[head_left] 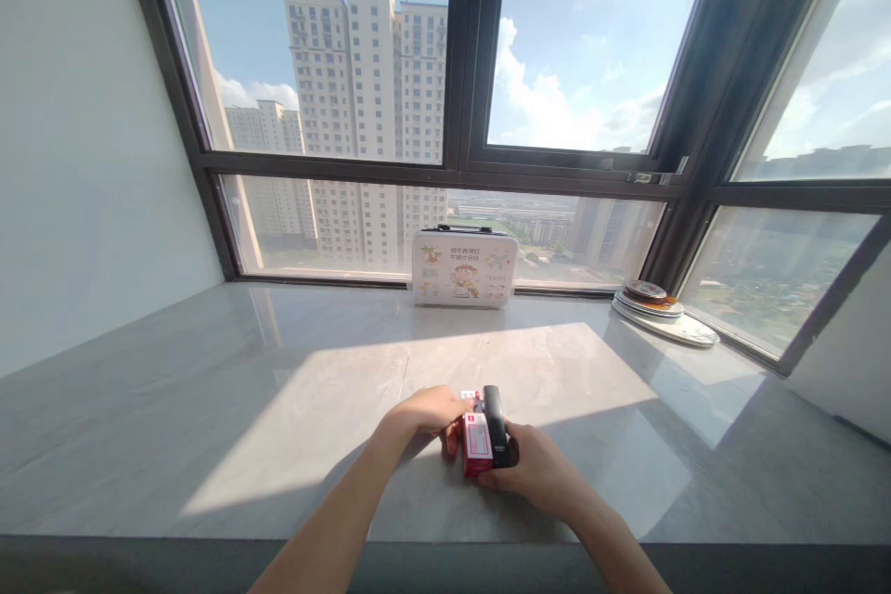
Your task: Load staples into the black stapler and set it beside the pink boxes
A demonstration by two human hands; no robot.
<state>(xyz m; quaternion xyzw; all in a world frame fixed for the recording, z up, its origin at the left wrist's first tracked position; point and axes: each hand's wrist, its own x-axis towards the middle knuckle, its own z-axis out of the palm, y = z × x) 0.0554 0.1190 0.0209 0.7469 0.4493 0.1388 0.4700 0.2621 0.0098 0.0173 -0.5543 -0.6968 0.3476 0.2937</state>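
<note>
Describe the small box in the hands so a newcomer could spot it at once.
On the grey ledge under the window, find the sunlit patch near the front edge. There the left hand and right hand hold a small box against a black tool. It alone is red and white; the white case stands back by the window.

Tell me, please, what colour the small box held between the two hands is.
The small rectangular box is red with a white panel; the head view shows it.
</note>
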